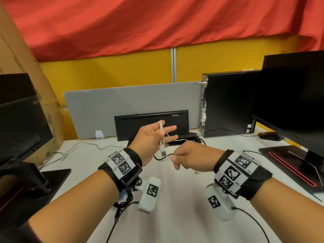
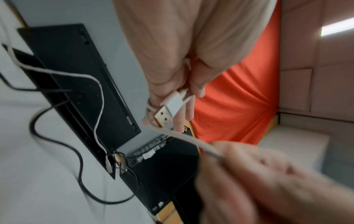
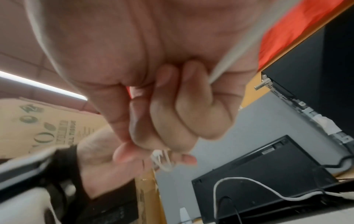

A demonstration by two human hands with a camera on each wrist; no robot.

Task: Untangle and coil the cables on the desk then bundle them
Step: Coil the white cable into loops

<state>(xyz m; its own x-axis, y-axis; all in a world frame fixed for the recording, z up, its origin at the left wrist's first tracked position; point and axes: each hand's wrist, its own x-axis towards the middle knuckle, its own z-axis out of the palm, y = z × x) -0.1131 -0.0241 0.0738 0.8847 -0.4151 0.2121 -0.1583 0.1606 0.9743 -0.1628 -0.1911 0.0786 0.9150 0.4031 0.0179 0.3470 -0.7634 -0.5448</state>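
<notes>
**White cable part-coiled over left hand; desk cables outstanding**

Nearest the head camera, both forearms are seen extended over the desk (image 1: 175,216), each wrist strapped with a marker-printed band.

The left hand (image 1: 150,137) is held raised, palm inward, with the fingers spread and nearly straight. Loops of the white cable (image 1: 161,135) are hung over the upper fingers, evidently so that the hand serves as a former for the coil. In the left wrist view the USB plug (image 2: 168,109) is pinned against the palm by the thumb; this is judged to anchor the starting end while turns are added.

The right hand (image 1: 189,159) is closed, the free run of the same cable being pinched between thumb and forefinger just beside the plug. The strand is drawn fairly straight between the hands, presumably to lay the next turn without slack.

A black cable (image 1: 160,158) is noted on the desk beneath the hands, and a further white lead (image 1: 82,146) lies to the left, near the keyboard (image 1: 151,125) stood on edge. Neither is coiled. Coiling is judged under way; bundling is not yet begun.
</notes>
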